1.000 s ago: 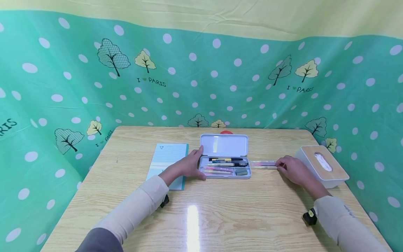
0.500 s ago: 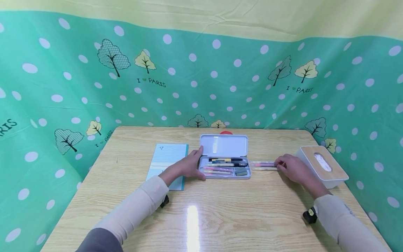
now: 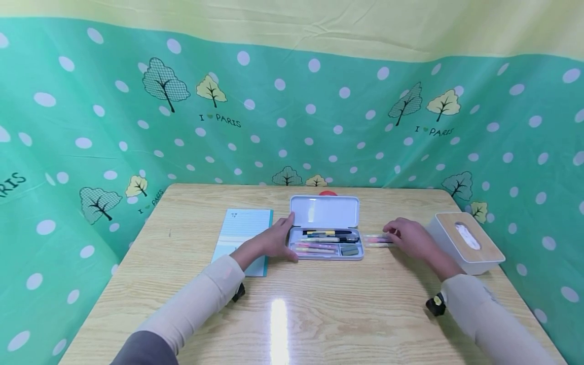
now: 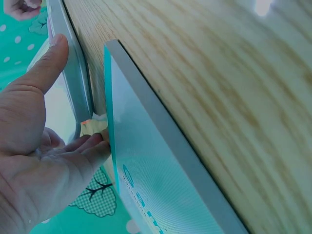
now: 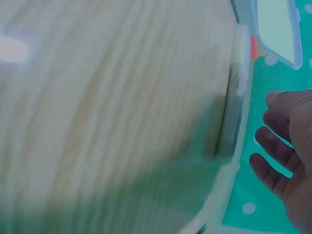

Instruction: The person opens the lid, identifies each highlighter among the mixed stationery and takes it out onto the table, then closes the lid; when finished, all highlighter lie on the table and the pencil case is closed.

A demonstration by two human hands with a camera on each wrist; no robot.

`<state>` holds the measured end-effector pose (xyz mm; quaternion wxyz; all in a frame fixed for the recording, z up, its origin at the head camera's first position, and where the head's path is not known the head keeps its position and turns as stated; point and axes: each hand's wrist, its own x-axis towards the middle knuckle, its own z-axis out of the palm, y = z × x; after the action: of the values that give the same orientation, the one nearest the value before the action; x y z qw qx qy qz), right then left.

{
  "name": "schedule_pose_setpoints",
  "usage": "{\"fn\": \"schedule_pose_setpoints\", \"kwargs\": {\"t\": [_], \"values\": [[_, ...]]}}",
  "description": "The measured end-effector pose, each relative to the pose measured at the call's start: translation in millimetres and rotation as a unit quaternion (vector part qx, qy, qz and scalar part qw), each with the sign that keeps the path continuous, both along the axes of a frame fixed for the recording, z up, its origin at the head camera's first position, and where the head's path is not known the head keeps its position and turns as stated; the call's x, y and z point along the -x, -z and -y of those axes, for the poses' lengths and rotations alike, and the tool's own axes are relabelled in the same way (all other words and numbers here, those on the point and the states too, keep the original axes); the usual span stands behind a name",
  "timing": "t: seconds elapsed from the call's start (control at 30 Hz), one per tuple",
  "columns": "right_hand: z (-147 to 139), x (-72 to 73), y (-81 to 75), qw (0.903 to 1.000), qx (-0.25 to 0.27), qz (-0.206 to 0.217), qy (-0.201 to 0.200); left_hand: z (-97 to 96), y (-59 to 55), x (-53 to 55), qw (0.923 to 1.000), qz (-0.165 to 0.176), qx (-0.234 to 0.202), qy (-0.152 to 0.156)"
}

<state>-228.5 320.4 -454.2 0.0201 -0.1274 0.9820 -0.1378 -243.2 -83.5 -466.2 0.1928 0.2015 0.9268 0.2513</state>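
Observation:
A pale pencil case [image 3: 326, 257] lies with its lid raised and several pens and a grey eraser [image 3: 349, 250] inside. My left hand [image 3: 276, 237] spans the case's left end, the thumb by its front corner and the fingers toward the hinge; in the left wrist view the thumb [image 4: 51, 63] lies along its side. To the right of the case lies a clear packet of pens [image 3: 376, 241]. Over the packet's right end is my right hand [image 3: 412, 239]. The right wrist view shows its fingers [image 5: 278, 146] loosely bent, with nothing between them and the thumb.
A lined notepad [image 3: 242, 228] lies left of the case, under my left forearm. A tissue box [image 3: 474, 241] with a wooden top stands beside my right hand. Behind the raised lid, part of a red object [image 3: 327, 193] shows. A patterned curtain [image 3: 292, 111] backs the table.
My right hand has moved left and slightly away from me, from the right end of the pen packet to above it, its fingers lifting off. My left hand and the case stay put.

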Motion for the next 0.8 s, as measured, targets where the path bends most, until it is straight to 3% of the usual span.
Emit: {"fn": "schedule_pose_setpoints", "kwargs": {"t": [0.5, 0.8], "values": [[51.2, 7.6, -6.3, 0.9981, 0.025, -0.013, -0.055, 0.5, -1.2, -0.9, 1.0000, -0.001, -0.005, 0.004], [77.5, 12.4, -8.1, 0.9963, 0.025, 0.007, -0.082, 0.4, -1.2, -0.9, 1.0000, 0.000, -0.003, 0.002]]}}
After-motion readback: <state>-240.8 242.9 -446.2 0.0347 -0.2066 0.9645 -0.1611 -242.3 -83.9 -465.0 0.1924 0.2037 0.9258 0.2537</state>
